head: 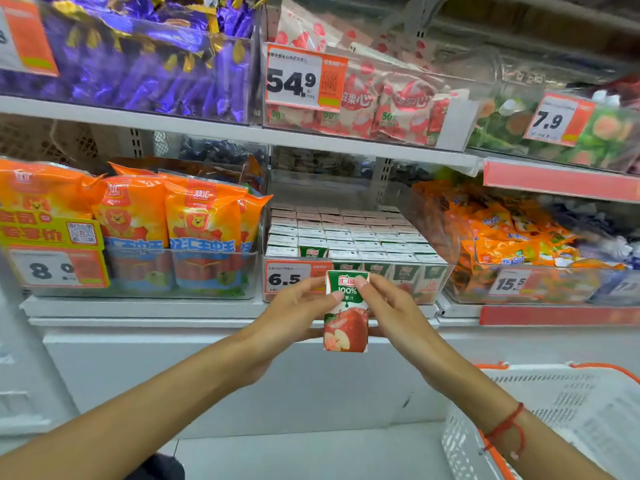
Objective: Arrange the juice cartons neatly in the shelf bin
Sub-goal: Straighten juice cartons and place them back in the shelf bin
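Left to right: three orange snack bags (pixel 166 216) in the neighbouring bin, then left hand (pixel 294 317) and right hand (pixel 391 306), both pinching one juice carton (pixel 345 320) upright, just before the clear shelf bin (pixel 440 271) packed with cartons in rows, too many to count. One white basket (pixel 561 410) lower right.

Held upright between left hand (pixel 294 315) and right hand (pixel 391 306), just before the shelf bin (pixel 440 282): one juice carton (pixel 345 313). Packed in rows inside that bin, more cartons (pixel 349 237). Left of it, a bin of snack bags (pixel 138 216); right, a bin of sweets (pixel 512 244). Low at right, a basket (pixel 568 420).
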Tool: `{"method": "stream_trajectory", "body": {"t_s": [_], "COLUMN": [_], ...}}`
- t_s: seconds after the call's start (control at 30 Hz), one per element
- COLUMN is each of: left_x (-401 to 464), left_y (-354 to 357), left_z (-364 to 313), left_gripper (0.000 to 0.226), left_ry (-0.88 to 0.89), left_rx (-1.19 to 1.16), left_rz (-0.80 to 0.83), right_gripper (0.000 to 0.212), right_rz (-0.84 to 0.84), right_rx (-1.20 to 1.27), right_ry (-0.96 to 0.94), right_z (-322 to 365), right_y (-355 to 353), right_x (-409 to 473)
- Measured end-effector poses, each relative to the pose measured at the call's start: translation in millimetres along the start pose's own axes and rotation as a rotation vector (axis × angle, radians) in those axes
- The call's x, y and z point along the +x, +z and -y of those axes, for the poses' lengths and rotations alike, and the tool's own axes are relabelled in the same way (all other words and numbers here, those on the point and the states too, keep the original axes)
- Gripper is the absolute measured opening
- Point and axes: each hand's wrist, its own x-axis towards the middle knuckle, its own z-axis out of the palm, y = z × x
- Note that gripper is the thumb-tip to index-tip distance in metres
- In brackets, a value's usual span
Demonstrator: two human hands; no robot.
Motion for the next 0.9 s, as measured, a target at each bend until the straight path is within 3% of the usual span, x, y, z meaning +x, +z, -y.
{"method": "stream_trajectory", "body": {"t_s": [0.33, 0.6, 0.9], "left_x": [5, 7, 7], "left_y": [-3, -5, -6], "left_z": [1, 2, 5], "left_gripper": [0.030, 0.024, 0.028], "left_ry": [0.011, 0.007, 0.045], "left_rx": [0.021, -0.068, -0.051], "left_rz": [-0.026, -0.096, -0.042], "right_gripper": [0.030, 0.035, 0.049], "right_rz": [0.034, 0.179, 0.038], "right_rx": [-0.001, 0.083, 0.027], "right_ry": [0.082, 0.117, 0.076], "right_z": [-10, -9, -5], "right_y": [-8, -18, -18], "right_x": [3, -1, -6]}}
